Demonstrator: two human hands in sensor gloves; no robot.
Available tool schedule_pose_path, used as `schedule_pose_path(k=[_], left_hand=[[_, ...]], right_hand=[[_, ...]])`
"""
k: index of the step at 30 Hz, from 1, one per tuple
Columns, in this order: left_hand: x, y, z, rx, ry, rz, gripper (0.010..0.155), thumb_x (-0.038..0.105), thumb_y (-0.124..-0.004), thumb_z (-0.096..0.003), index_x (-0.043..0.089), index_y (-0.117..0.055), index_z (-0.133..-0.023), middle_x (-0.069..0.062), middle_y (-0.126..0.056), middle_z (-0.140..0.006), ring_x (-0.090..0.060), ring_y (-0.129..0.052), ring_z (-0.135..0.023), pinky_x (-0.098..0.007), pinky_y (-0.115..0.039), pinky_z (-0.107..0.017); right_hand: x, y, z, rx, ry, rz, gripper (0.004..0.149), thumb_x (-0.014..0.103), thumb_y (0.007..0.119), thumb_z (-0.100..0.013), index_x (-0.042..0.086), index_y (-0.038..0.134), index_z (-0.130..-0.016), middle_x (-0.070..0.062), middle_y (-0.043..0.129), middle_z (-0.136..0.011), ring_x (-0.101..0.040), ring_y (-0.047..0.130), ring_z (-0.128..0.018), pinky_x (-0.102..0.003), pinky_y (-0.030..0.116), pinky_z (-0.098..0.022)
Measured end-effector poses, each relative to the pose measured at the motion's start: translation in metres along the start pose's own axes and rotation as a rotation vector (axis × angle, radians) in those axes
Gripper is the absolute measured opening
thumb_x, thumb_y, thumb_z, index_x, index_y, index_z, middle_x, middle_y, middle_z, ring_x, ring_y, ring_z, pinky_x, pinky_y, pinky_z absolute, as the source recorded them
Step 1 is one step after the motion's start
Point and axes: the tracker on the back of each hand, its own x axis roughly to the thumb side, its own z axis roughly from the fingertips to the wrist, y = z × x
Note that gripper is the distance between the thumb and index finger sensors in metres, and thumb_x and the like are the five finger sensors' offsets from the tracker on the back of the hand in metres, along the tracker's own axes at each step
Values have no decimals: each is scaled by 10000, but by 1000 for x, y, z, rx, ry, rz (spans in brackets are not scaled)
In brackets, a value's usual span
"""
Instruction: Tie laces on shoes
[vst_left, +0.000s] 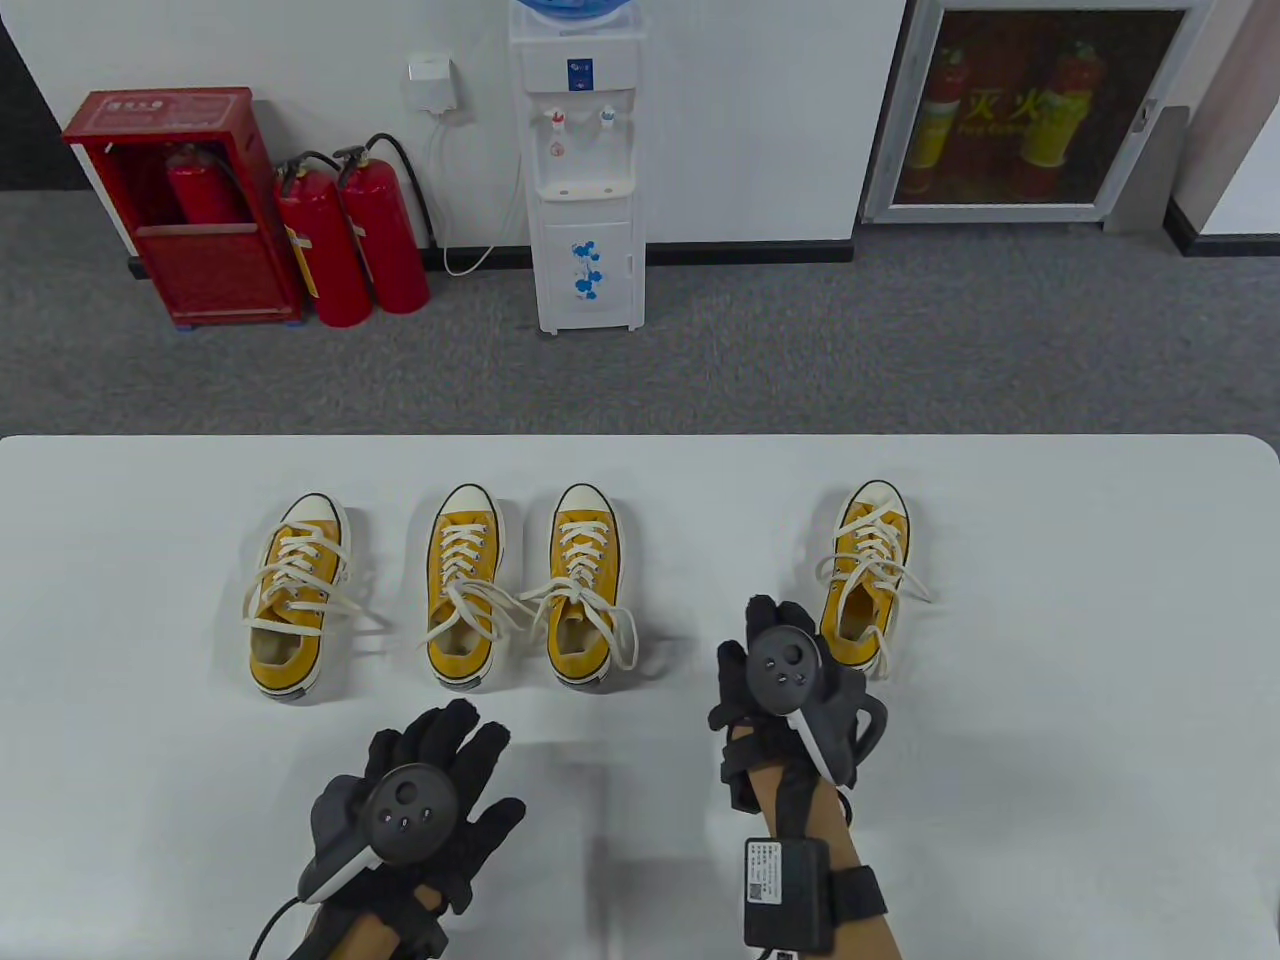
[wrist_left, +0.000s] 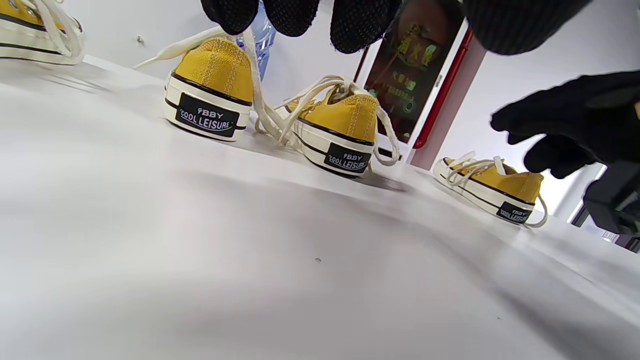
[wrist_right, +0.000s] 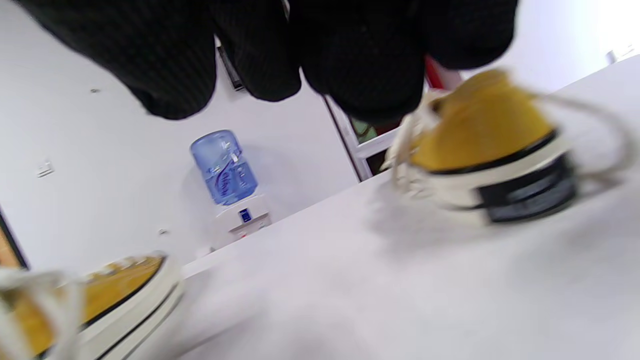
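Four yellow shoes are lined up toes-away on a white table (vst_left: 1000, 800), all with loose cream laces. The left hand (vst_left: 420, 810) is spread open above the near table, holding nothing. The right hand (vst_left: 785, 670) is held beside the heel of the far-right shoe (vst_left: 868, 575); its grip cannot be told.

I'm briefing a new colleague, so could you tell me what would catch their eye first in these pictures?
Four yellow canvas sneakers stand in a row on the white table, laces loose: a leftmost sneaker, a middle pair, and a lone right sneaker. The right hand reaches toward that lone one; the left hand hovers spread, nearer the table's front edge.
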Motion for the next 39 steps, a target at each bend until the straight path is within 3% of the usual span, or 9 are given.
schedule_pose_path(k=[4,7,9,16,19,26,33,39], left_hand=[[0,0,0,5,-4,-1,774,641,-678,-471,285,-482,-1130,-141,-339,-1239,-479,-403,-1146,-793,-265,-734],[0,-1,0,3,-3,-4,774,640,-677,-472,284,-480,-1131,-140,-337,-1239,-481,-399,-1146,-792,-262,-734],[0,-1,0,3,-1,-3,774,640,-678,-472,283,-482,-1131,-141,-338,-1239,-482,-401,-1146,-792,-262,-735],[-1,-1,0,1,9,-3,774,640,-678,-471,284,-484,-1130,-141,-340,-1239,-482,-402,-1145,-792,-263,-735],[-2,0,0,2,14,2,772,639,-678,-471,284,-485,-1129,-144,-337,-1239,-480,-402,-1146,-793,-263,-734],[-3,0,-1,-5,18,1,770,638,-678,-472,282,-491,-1129,-143,-338,-1239,-480,-401,-1146,-792,-261,-735],[-4,2,0,8,21,-14,770,638,-679,-472,283,-492,-1129,-144,-338,-1239,-481,-396,-1147,-793,-258,-734],[-3,5,0,24,20,-54,772,638,-679,-471,282,-491,-1129,-144,-337,-1239,-483,-396,-1146,-793,-258,-734]], right_hand=[[-29,-13,-4,-54,68,59,674,471,829,-439,170,676,-1021,-95,509,-1070,-281,777,-752,-512,625,-589],[-45,-14,-7,-34,113,72,704,492,836,-434,183,650,-1038,-87,456,-1092,-317,699,-856,-542,567,-638],[-55,-11,-11,-2,141,78,727,509,838,-432,203,621,-1055,-82,411,-1112,-354,622,-941,-572,521,-673],[-73,8,-20,83,192,120,773,562,851,-412,317,558,-1084,-59,330,-1141,-378,558,-1017,-625,453,-721],[-77,16,-23,121,215,139,791,568,852,-409,337,522,-1090,-52,301,-1144,-374,578,-1007,-627,455,-723],[-80,24,-31,159,229,147,683,496,862,-425,365,567,-1027,-48,463,-1093,-327,781,-864,-597,568,-686],[-82,27,-38,129,265,75,485,363,870,-432,328,724,-893,-83,537,-1040,-293,851,-780,-557,643,-641],[-84,25,-38,88,244,50,436,319,892,-387,318,811,-815,-94,606,-1005,-282,904,-732,-541,695,-612]])
